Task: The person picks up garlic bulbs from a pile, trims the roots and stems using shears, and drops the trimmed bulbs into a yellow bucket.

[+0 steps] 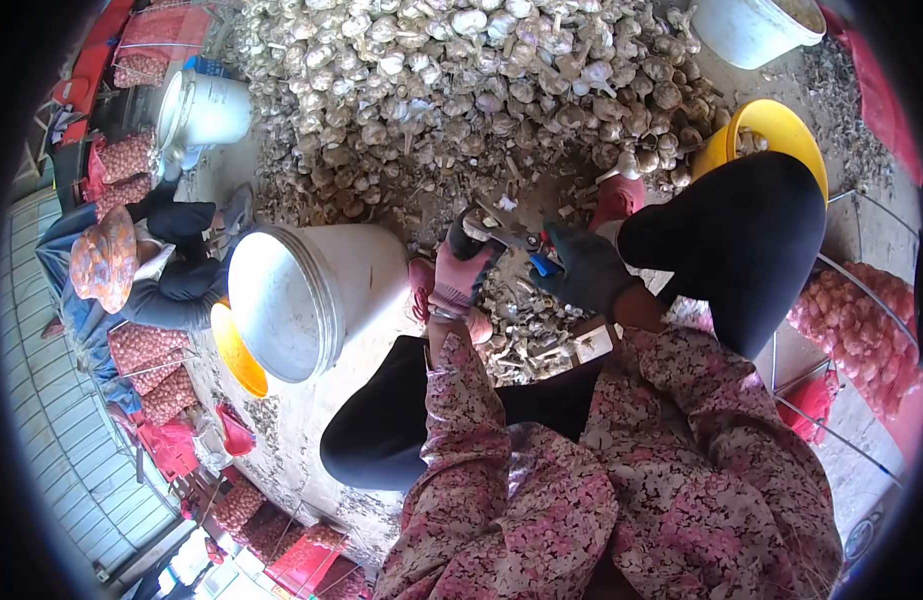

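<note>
My left hand [459, 268], in a pink glove with dark fingertips, is closed in front of my knees. What it grips is hidden by its fingers. My right hand [588, 268], in a dark glove, is wrapped round blue-handled pruning shears [545, 264]. Their metal blades reach left to the fingers of my left hand. Just beyond both hands spreads a large heap of garlic bulbs [431, 90]. Cut stems and dry scraps [526, 335] lie on the ground below my hands, between my feet.
A white bucket [366, 265] lies tipped at my left, beside a yellow one [238, 350]. Another yellow bucket [806, 135] holding garlic is by my right knee. A co-worker [131, 260] sits at the left. Net bags of garlic [856, 330] stand at the right.
</note>
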The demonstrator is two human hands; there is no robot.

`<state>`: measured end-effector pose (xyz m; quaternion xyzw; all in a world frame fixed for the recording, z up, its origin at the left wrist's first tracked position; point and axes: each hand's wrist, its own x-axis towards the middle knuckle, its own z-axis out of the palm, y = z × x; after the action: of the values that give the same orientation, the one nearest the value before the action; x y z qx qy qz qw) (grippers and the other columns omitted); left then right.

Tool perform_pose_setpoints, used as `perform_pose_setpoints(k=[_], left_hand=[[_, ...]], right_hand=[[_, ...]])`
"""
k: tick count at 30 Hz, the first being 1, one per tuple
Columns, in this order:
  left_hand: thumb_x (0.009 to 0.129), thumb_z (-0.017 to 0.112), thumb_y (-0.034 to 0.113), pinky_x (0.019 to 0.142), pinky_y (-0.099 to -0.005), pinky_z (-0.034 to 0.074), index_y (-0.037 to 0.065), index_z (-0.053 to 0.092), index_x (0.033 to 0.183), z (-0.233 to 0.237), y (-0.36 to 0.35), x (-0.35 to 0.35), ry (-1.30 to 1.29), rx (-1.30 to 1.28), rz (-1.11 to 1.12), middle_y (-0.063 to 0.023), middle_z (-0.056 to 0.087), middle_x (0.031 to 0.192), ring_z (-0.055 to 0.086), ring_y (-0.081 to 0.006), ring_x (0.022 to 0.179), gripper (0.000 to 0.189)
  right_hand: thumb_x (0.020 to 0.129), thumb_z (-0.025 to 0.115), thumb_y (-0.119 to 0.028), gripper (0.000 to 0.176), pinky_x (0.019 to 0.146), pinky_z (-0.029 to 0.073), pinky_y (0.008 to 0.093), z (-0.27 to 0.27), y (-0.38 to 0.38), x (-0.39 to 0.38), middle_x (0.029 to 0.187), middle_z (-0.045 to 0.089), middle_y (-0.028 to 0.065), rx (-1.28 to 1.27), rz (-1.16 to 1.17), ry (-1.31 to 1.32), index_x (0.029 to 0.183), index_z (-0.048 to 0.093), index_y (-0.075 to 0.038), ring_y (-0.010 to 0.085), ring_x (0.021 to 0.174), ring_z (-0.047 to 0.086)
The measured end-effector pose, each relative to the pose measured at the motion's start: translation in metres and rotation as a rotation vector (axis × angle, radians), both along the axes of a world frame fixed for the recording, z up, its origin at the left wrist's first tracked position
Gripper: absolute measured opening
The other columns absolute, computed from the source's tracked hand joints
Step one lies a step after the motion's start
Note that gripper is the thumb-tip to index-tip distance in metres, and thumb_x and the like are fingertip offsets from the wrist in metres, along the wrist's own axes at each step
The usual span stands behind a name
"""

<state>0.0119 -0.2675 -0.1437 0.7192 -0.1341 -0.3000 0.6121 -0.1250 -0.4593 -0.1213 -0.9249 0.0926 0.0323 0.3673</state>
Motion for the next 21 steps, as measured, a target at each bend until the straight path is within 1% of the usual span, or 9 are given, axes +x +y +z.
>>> perform_pose_setpoints(k=[1, 4, 5, 7, 10, 13, 17, 19, 21], left_hand=[[0.078, 0.063, -0.008, 0.088, -0.0275, 0.049, -0.001, 0.049, 0.126, 0.011, -0.001, -0.005, -0.07, 0.143, 0.002, -0.0079, 0.061, 0.116, 0.06, -0.0149, 0.101, 0.05], [0.078, 0.062, -0.01, 0.087, -0.0276, 0.05, -0.001, 0.048, 0.126, 0.033, 0.002, -0.022, -0.076, 0.13, 0.113, -0.0083, 0.062, 0.113, 0.06, -0.0162, 0.102, 0.051], [0.079, 0.061, -0.011, 0.087, -0.0278, 0.051, -0.001, 0.046, 0.129, 0.022, 0.007, -0.023, 0.05, -0.133, 0.141, -0.0091, 0.061, 0.113, 0.061, -0.0173, 0.102, 0.053], [0.079, 0.061, -0.011, 0.087, -0.028, 0.051, 0.0, 0.045, 0.13, 0.019, 0.019, -0.029, 0.085, -0.125, 0.155, -0.0097, 0.06, 0.114, 0.061, -0.0179, 0.101, 0.055], [0.076, 0.063, -0.012, 0.087, -0.0281, 0.051, 0.002, 0.043, 0.132, 0.037, 0.024, -0.031, 0.143, 0.019, 0.148, -0.0102, 0.059, 0.116, 0.061, -0.0191, 0.101, 0.061], [0.07, 0.07, -0.008, 0.087, -0.0282, 0.05, 0.001, 0.048, 0.125, 0.046, 0.02, -0.025, -0.181, 0.221, -0.013, -0.0098, 0.062, 0.111, 0.061, -0.0178, 0.101, 0.06], [0.071, 0.07, -0.007, 0.089, -0.028, 0.049, -0.001, 0.05, 0.122, 0.036, 0.017, -0.033, -0.061, 0.318, 0.105, -0.0105, 0.062, 0.112, 0.06, -0.017, 0.101, 0.055], [0.071, 0.069, -0.006, 0.088, -0.0279, 0.049, -0.001, 0.05, 0.121, 0.026, 0.015, -0.038, 0.0, 0.195, 0.116, -0.0104, 0.062, 0.112, 0.061, -0.0167, 0.1, 0.053], [0.074, 0.068, -0.006, 0.086, -0.0276, 0.05, 0.0, 0.052, 0.118, 0.017, 0.018, -0.044, 0.055, 0.033, 0.142, -0.0092, 0.063, 0.109, 0.061, -0.016, 0.098, 0.048]], right_hand=[[0.075, 0.068, -0.043, 0.077, 0.076, 0.047, 0.0435, 0.004, 0.0, -0.003, 0.09, 0.063, 0.0198, 0.001, 0.005, -0.001, 0.131, 0.042, 0.003, 0.0344, 0.087, 0.062], [0.076, 0.069, -0.044, 0.074, 0.083, 0.047, 0.0434, 0.02, -0.005, -0.005, 0.107, 0.059, 0.0235, 0.02, 0.102, 0.114, 0.128, 0.043, 0.002, 0.0377, 0.096, 0.059], [0.076, 0.07, -0.043, 0.075, 0.083, 0.047, 0.0436, 0.026, -0.008, -0.005, 0.106, 0.059, 0.0238, 0.004, 0.129, 0.128, 0.128, 0.043, 0.003, 0.0379, 0.095, 0.06], [0.075, 0.07, -0.043, 0.075, 0.083, 0.047, 0.0437, 0.026, -0.01, -0.005, 0.106, 0.059, 0.0242, -0.012, 0.163, 0.139, 0.128, 0.043, 0.003, 0.038, 0.094, 0.06], [0.075, 0.07, -0.044, 0.076, 0.08, 0.047, 0.044, 0.02, -0.009, -0.008, 0.101, 0.06, 0.0232, -0.027, 0.207, 0.046, 0.129, 0.042, 0.002, 0.0374, 0.09, 0.06], [0.075, 0.069, -0.044, 0.078, 0.075, 0.048, 0.0445, 0.023, -0.006, -0.009, 0.092, 0.062, 0.0214, -0.152, 0.26, 0.094, 0.131, 0.041, 0.002, 0.0366, 0.083, 0.061], [0.073, 0.071, -0.041, 0.075, 0.075, 0.047, 0.0441, 0.027, 0.002, -0.006, 0.088, 0.062, 0.0186, -0.063, 0.239, 0.114, 0.129, 0.043, 0.0, 0.0348, 0.083, 0.061], [0.071, 0.072, -0.038, 0.072, 0.078, 0.047, 0.0429, 0.028, 0.002, -0.006, 0.093, 0.061, 0.0173, -0.048, 0.227, 0.167, 0.127, 0.046, -0.001, 0.0332, 0.088, 0.061], [0.075, 0.07, -0.042, 0.078, 0.071, 0.047, 0.0465, 0.022, 0.001, -0.009, 0.081, 0.062, 0.0205, -0.021, 0.273, 0.065, 0.132, 0.039, 0.001, 0.0381, 0.075, 0.061]])
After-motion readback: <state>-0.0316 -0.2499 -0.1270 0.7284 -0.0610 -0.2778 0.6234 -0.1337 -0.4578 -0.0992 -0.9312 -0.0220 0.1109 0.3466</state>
